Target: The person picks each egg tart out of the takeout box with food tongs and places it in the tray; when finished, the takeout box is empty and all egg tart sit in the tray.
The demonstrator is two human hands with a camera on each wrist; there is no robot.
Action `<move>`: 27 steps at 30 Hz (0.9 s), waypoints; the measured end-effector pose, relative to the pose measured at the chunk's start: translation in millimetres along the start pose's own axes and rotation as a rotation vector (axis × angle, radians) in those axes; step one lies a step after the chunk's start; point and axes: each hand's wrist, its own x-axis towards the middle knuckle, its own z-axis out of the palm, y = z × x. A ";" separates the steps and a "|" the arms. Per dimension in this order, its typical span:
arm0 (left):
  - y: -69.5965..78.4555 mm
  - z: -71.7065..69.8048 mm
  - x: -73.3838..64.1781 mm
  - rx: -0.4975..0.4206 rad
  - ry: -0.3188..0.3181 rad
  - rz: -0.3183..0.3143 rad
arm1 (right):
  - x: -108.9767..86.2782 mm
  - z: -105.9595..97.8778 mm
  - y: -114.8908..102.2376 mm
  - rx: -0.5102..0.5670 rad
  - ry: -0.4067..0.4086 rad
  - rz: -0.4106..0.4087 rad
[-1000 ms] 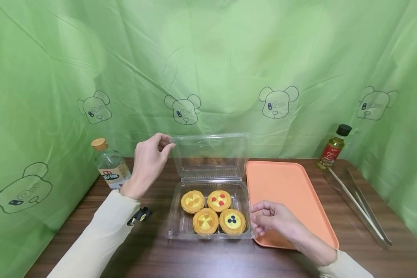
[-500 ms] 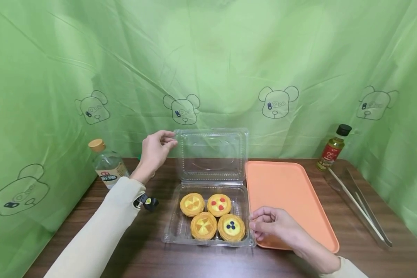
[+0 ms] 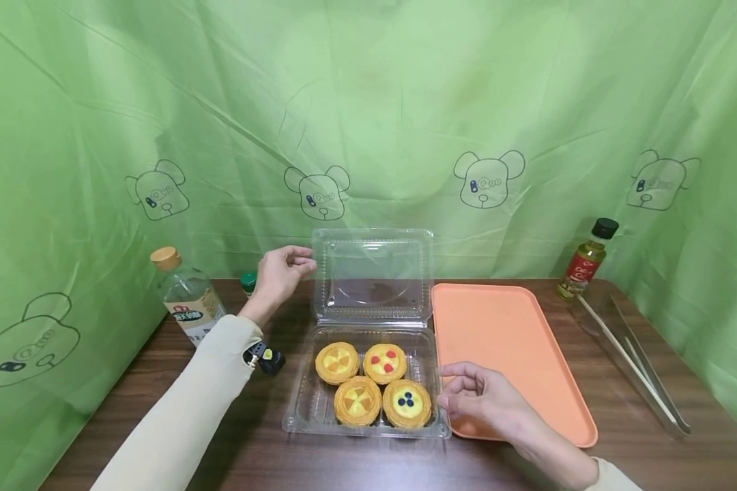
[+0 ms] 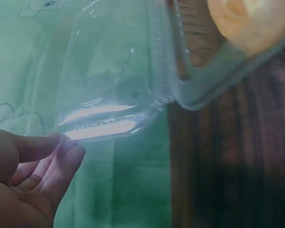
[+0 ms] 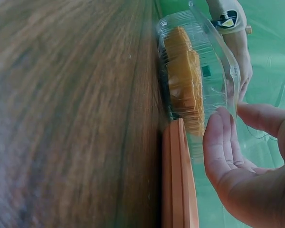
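Green curtains (image 3: 393, 102) make this wooden table (image 3: 344, 467) a booth.

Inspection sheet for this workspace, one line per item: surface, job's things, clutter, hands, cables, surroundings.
Surface: brown wood-look table.
Job's things: clear box, its lid open and raised at the back; four tarts inside, one topped with red pieces, one with dark blue dots.
Clutter: orange tray beside the box; orange-capped bottle at left; green cap partly hidden behind the left arm; black-capped bottle and tongs at right.
Hands: left hand pinches the lid's edge; right hand holds the box's right rim.
Cables: nothing seen.
Surroundings: green cloth with bear-head outlines.
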 end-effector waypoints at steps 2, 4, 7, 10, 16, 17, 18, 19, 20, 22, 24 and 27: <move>-5.4 2.5 0.1 -0.011 -0.014 -0.014 | -0.4 0.1 0.0 -0.003 -0.005 -0.025; -11.2 5.1 -0.1 -0.021 -0.031 -0.036 | -1.4 0.3 -0.7 -0.012 -0.004 -0.034; -21.0 8.1 -0.6 -0.011 -0.046 -0.064 | -2.4 0.5 -1.5 -0.030 -0.005 -0.041; -29.8 9.7 -1.3 -0.023 -0.053 -0.085 | -1.9 1.0 -3.0 -0.036 -0.007 -0.037; -41.1 10.9 -1.4 -0.189 -0.099 -0.151 | 0.5 2.5 -6.8 -0.057 -0.006 -0.040; -43.2 11.3 -1.3 -0.203 -0.109 -0.161 | 0.7 2.7 -7.3 -0.060 -0.007 -0.041; -45.0 11.6 -1.1 -0.220 -0.118 -0.172 | 0.9 3.0 -7.7 -0.063 -0.008 -0.041; -46.8 12.0 -0.9 -0.229 -0.124 -0.184 | 0.9 3.2 -8.1 -0.063 -0.009 -0.040; -48.6 12.7 -0.7 -0.237 -0.130 -0.195 | 1.1 3.5 -8.3 -0.062 -0.010 -0.044; -51.9 13.5 0.0 -0.248 -0.143 -0.204 | 1.5 3.9 -8.8 -0.051 -0.012 -0.046; -54.3 14.8 1.1 -0.270 -0.147 -0.209 | 2.0 4.4 -9.3 -0.040 -0.009 -0.042; -57.3 16.5 2.6 -0.286 -0.148 -0.207 | 2.8 5.0 -10.0 -0.023 -0.009 -0.052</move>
